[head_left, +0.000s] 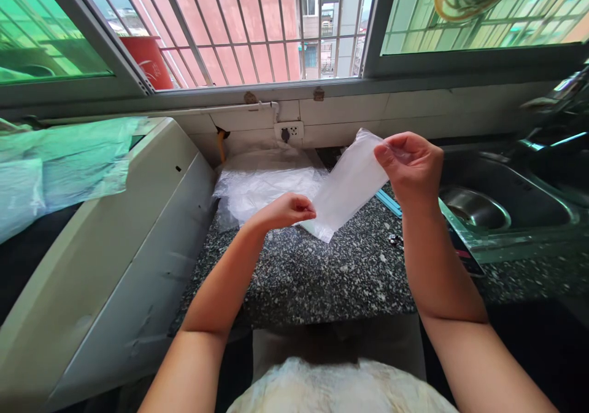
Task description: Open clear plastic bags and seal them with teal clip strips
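Note:
A translucent white plastic bag [352,183], folded into a long strip, is stretched at a slant above the speckled countertop [317,284]. My left hand [289,210] pinches its lower left edge. The upper right end is gripped between the thumb and fingers of my right hand [409,161], which is raised higher. Behind my left hand, a loose pile of clear plastic bags [271,177] lies on the counter by the wall. Part of a light blue strip-like object [389,202] shows below the held bag, close to my right wrist.
On the left stands a large pale machine-like casing [138,216] with plastic sheets [87,161] over its top. A dark sink [497,192] is at the right, with a flat dark object [462,247] before it. A wall socket [289,132] holds a plug. The barred window [243,26] is behind.

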The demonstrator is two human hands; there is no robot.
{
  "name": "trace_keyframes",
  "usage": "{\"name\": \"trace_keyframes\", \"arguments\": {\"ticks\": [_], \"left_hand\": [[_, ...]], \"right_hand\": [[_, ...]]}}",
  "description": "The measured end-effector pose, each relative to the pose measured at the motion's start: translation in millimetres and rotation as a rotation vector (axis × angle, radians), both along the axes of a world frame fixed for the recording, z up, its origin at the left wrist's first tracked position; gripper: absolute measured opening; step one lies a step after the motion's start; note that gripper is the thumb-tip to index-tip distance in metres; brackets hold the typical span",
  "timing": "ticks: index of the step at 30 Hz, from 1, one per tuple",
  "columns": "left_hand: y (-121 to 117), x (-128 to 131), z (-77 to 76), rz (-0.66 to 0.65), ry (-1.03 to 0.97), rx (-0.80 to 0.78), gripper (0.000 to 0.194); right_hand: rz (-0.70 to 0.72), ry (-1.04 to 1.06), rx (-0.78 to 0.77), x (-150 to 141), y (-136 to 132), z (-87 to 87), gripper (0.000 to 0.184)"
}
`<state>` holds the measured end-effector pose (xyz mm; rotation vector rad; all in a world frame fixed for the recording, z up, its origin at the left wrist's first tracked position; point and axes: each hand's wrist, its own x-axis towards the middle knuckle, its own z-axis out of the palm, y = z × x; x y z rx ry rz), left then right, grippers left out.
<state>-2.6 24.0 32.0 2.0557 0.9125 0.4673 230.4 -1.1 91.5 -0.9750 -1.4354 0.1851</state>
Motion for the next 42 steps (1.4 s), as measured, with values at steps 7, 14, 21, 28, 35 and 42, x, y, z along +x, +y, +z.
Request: {"name": "trace_keyframes", "arguments": {"ticks": [7, 14, 21, 28, 35, 42], "left_hand": [[2.6, -0.5, -2.9, 0.001, -0.001, -0.014, 0.019], [4.8, -3.6, -6.0, 0.019, 0.037, -0.04, 0.023], [3.0, 6.3, -8.9, 0.121, 0.026, 0.063, 0.026], [5.5, 16.0, -22.5, 0.058, -0.052, 0.038, 0.01], [4.1, 12.2, -18.7, 0.015, 0.002, 0.004, 0.016], [-1.9, 5.9, -1.4, 0.055, -0.177, 0.03, 0.03]], "right_hand": [[-0.004, 0.013, -0.007, -1.2, -1.8, 2.9, 0.027], [0.012, 0.033, -0.005, -0.2, 0.2, 1.9, 0.026], [0.009, -0.009, -0.001, -6.2, -2.0, -1.5, 0.023], [0.024, -0.031, -0.031, -9.1, -4.5, -1.5, 0.023], [0.044, -0.035, -0.038, -9.4, -4.2, -3.8, 0.02], [0.138, -0.025, -0.088, -16.2, -6.6, -6.4, 0.018]]}}
